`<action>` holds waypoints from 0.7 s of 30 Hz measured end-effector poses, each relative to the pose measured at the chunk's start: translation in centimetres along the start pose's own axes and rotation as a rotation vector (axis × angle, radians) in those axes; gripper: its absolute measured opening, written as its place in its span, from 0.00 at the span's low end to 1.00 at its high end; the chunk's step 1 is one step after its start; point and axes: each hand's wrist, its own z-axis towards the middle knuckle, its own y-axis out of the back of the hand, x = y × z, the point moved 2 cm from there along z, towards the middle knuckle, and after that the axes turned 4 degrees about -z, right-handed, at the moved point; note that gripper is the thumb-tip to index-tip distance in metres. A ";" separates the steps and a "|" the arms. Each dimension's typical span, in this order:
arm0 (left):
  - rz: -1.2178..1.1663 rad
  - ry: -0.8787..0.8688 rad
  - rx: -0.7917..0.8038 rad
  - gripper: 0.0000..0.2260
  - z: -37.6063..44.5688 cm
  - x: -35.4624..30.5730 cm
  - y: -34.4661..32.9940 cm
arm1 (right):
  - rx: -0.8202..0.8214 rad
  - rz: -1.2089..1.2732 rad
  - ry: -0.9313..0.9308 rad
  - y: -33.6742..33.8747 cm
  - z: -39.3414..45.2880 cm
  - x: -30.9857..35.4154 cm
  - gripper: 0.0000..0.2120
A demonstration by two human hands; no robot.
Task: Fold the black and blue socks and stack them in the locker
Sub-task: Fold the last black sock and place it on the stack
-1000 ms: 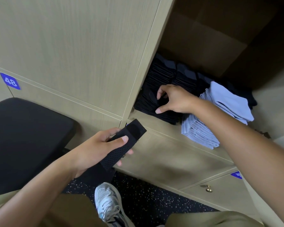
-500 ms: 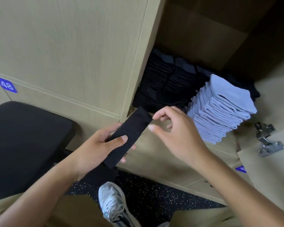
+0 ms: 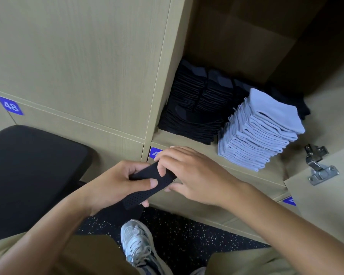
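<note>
I find the black sock point(image 3: 147, 184) held in the air before the locker point(image 3: 187, 139), just below its front edge, with folded black and blue stacks inside. My left hand point(image 3: 115, 185) grips its lower part, thumb on top; my right hand point(image 3: 189, 175) pinches the upper end. I judge it light, limp and not fragile, best taken at both ends. Its long axis runs from lower left to upper right, toward the locker.
</note>
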 end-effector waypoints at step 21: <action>-0.065 -0.100 -0.302 0.16 1.1 0.7 1.1 | -0.070 -0.056 -0.324 8.6 2.4 -9.7 0.15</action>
